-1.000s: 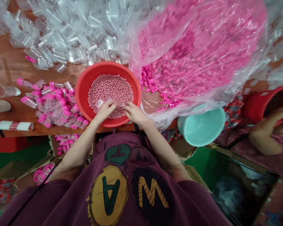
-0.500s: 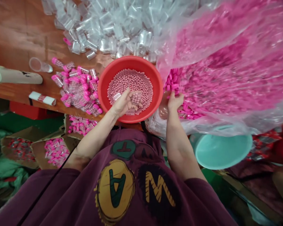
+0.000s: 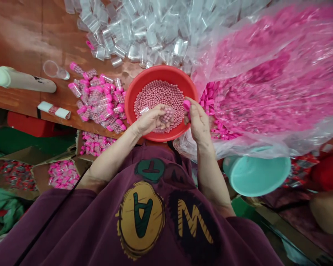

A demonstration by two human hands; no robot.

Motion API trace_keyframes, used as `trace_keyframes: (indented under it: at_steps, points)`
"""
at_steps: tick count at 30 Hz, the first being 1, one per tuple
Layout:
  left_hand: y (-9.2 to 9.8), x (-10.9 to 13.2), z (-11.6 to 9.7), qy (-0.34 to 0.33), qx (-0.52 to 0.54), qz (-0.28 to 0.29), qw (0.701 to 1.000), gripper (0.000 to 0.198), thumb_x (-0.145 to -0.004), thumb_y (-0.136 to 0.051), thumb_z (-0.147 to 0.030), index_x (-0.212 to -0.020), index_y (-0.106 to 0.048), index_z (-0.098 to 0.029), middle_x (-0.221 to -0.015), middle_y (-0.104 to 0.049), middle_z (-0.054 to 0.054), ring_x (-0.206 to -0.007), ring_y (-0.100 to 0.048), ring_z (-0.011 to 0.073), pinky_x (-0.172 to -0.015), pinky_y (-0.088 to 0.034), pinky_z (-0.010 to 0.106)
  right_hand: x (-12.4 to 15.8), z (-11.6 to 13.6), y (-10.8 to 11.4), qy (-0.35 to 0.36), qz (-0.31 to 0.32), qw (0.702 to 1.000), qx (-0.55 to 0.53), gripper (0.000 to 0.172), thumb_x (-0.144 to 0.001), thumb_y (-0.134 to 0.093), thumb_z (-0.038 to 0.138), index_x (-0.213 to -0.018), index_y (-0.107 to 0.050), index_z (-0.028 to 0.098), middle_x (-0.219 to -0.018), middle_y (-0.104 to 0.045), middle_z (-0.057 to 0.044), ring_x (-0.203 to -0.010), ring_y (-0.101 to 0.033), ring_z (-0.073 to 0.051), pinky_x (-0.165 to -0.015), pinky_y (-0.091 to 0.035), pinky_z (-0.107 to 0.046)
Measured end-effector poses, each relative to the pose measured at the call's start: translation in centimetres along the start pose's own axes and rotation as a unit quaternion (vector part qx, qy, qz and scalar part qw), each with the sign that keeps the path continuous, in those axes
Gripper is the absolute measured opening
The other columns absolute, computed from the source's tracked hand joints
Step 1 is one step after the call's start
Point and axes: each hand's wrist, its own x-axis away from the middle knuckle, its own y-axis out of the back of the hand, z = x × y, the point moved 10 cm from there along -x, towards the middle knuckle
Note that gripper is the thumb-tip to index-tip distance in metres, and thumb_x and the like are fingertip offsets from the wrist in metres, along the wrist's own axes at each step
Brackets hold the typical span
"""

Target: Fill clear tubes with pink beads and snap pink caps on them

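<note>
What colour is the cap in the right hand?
Bright pink; the cap in the right hand shows best in the current head view.

vial point(image 3: 168, 115): partly behind left fingers point(image 3: 160, 107) | co-worker's arm point(image 3: 329, 212): blurred, cut at right

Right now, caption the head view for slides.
Left hand holds a clear cup over a bowl of beads; right hand, a pink cap.

A camera worn on the person's head looks forward and steeply down, past the shirt point(image 3: 172, 244), which fills the bottom of its view. Near mid-frame, close beyond the shirt, come the left hand point(image 3: 153, 120), right hand point(image 3: 197, 120) and bowl point(image 3: 152, 74). The view is wide, taking in the table point(image 3: 19, 33), cut by the top edge, and a tub point(image 3: 259, 177) toward the right.
</note>
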Motion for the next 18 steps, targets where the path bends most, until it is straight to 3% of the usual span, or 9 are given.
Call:
trace_keyframes:
  at_steps: [4,8,15,18]
  points:
    - [0.3,1.1,-0.6,-0.009,-0.027,-0.004,1.000,0.031,-0.093,-0.079,-0.038,-0.102,-0.056,-0.019,-0.083,-0.068,0.001,-0.063,-0.064,0.0107,-0.050,-0.037,0.021,0.5,3.5,-2.5,0.061,0.037,0.997,0.030,0.047,-0.109,-0.055,0.062,-0.136,-0.077,0.030,-0.111,-0.078,-0.005,-0.106,-0.074,-0.023,-0.105,-0.061,-0.048]
    - [1.2,2.0,-0.7,-0.008,-0.058,-0.001,0.998,0.030,-0.093,-0.083,-0.038,-0.096,-0.061,-0.018,-0.080,-0.064,0.000,-0.062,-0.060,0.0091,-0.050,-0.034,0.021,1.1,4.9,-4.0,0.119,0.071,0.987,0.084,0.038,-0.110,-0.057,0.053,-0.134,-0.077,0.032,-0.110,-0.077,-0.005,-0.103,-0.071,-0.023,-0.098,-0.062,-0.047]
    - [3.4,2.6,-0.4,0.010,-0.054,-0.004,0.998,0.014,-0.098,-0.072,-0.027,-0.093,-0.065,-0.015,-0.079,-0.066,0.003,-0.060,-0.061,0.0105,-0.050,-0.039,0.021,1.4,4.7,-5.6,0.181,0.146,0.954,0.187,0.033,-0.111,-0.057,0.039,-0.136,-0.077,0.034,-0.110,-0.072,-0.006,-0.102,-0.068,-0.023,-0.092,-0.060,-0.043]
    - [4.4,2.7,-0.2,0.017,-0.039,-0.023,0.999,0.006,-0.098,-0.065,-0.019,-0.099,-0.068,-0.014,-0.081,-0.068,0.004,-0.062,-0.065,0.0125,-0.052,-0.043,0.022,0.9,3.2,-5.0,0.180,0.107,0.940,0.270,0.032,-0.108,-0.058,0.033,-0.130,-0.080,0.032,-0.109,-0.073,-0.008,-0.103,-0.068,-0.027,-0.097,-0.057,-0.050]
